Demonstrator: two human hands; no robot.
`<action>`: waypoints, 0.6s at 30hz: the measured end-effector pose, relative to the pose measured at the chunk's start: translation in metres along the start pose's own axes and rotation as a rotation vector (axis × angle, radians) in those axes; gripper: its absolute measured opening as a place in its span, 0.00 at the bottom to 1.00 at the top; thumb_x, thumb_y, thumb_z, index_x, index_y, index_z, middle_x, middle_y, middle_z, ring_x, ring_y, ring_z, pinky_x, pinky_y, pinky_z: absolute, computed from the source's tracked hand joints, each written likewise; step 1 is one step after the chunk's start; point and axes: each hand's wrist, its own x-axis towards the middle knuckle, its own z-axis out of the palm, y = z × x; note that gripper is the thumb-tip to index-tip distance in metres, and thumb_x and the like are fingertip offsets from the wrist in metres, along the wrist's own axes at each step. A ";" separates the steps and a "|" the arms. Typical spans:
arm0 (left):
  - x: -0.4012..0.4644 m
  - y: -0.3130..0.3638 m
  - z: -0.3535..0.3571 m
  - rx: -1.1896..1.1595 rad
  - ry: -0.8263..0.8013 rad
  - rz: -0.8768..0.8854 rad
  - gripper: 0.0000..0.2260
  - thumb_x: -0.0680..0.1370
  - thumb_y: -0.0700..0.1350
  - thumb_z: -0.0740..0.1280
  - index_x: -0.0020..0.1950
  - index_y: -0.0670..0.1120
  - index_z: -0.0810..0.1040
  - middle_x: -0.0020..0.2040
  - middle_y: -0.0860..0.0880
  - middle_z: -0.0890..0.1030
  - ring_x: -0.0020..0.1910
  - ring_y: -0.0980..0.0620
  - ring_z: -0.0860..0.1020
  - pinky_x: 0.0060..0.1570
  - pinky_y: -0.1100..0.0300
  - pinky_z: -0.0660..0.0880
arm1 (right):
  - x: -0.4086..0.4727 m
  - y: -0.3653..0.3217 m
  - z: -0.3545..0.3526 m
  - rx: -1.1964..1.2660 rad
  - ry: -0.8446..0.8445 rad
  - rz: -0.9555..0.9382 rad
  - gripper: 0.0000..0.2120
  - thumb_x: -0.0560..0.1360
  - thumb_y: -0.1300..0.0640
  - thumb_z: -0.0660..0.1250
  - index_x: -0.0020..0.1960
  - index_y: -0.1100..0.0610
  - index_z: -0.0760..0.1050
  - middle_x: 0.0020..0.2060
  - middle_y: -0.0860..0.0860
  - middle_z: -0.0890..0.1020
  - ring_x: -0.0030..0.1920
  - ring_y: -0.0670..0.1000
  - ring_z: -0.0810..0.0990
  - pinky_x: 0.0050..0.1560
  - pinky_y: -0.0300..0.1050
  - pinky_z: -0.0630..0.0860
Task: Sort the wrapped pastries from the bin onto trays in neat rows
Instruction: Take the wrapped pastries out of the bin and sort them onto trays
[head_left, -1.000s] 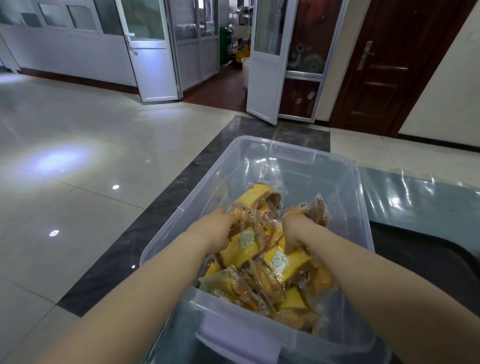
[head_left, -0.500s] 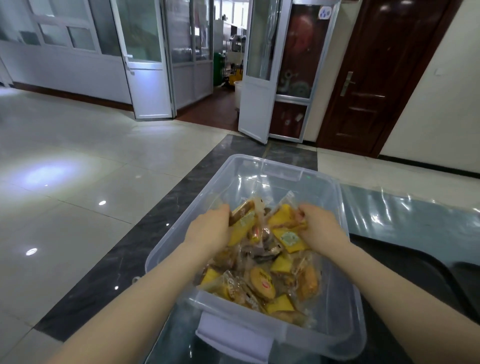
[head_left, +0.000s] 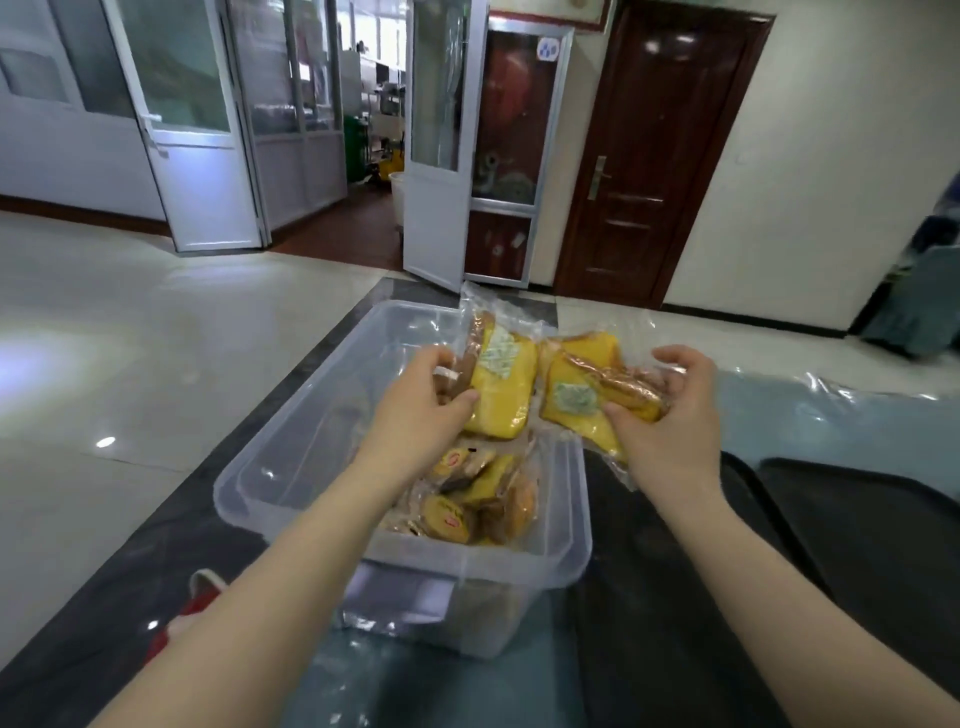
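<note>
A clear plastic bin (head_left: 291, 467) stands in front of me with several wrapped pastries (head_left: 467, 504) lying in its near right part. My left hand (head_left: 421, 410) is above the bin, closed on a bunch of wrapped pastries (head_left: 501, 384) in yellow and clear film. My right hand (head_left: 670, 421) is raised over the bin's right rim and grips another bunch of wrapped pastries (head_left: 582, 395). Both bunches hang in the air, side by side and almost touching. A dark tray (head_left: 857, 545) lies to the right of the bin.
The bin and tray rest on a table covered in shiny plastic sheet (head_left: 831, 415). A red and white object (head_left: 187, 608) shows by my left forearm. Beyond lie a glossy tiled floor (head_left: 130, 364), open white doors (head_left: 441, 156) and a dark wooden door (head_left: 660, 156).
Both hands have risen out of the bin, each lifting a bunch of wrapped pastries. My right hand has shifted right toward the tray. The view has tilted up.
</note>
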 end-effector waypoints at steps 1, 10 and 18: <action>-0.003 0.012 0.009 -0.023 -0.019 0.012 0.12 0.75 0.48 0.68 0.55 0.57 0.69 0.47 0.60 0.78 0.42 0.62 0.77 0.34 0.65 0.70 | -0.002 0.003 -0.012 0.019 0.027 0.016 0.33 0.68 0.62 0.75 0.58 0.33 0.62 0.48 0.38 0.77 0.48 0.32 0.77 0.41 0.33 0.76; -0.033 0.076 0.152 0.012 -0.219 0.017 0.10 0.74 0.50 0.68 0.52 0.55 0.69 0.43 0.55 0.79 0.38 0.57 0.78 0.36 0.59 0.74 | -0.013 0.090 -0.138 -0.189 0.046 0.167 0.21 0.68 0.58 0.76 0.52 0.40 0.72 0.42 0.33 0.75 0.45 0.35 0.75 0.43 0.34 0.71; -0.076 0.036 0.301 0.166 -0.324 -0.236 0.08 0.74 0.51 0.66 0.52 0.55 0.73 0.45 0.57 0.78 0.42 0.60 0.76 0.34 0.64 0.68 | -0.045 0.232 -0.222 -0.227 -0.089 0.400 0.18 0.70 0.56 0.74 0.56 0.45 0.74 0.45 0.39 0.79 0.45 0.38 0.77 0.40 0.32 0.70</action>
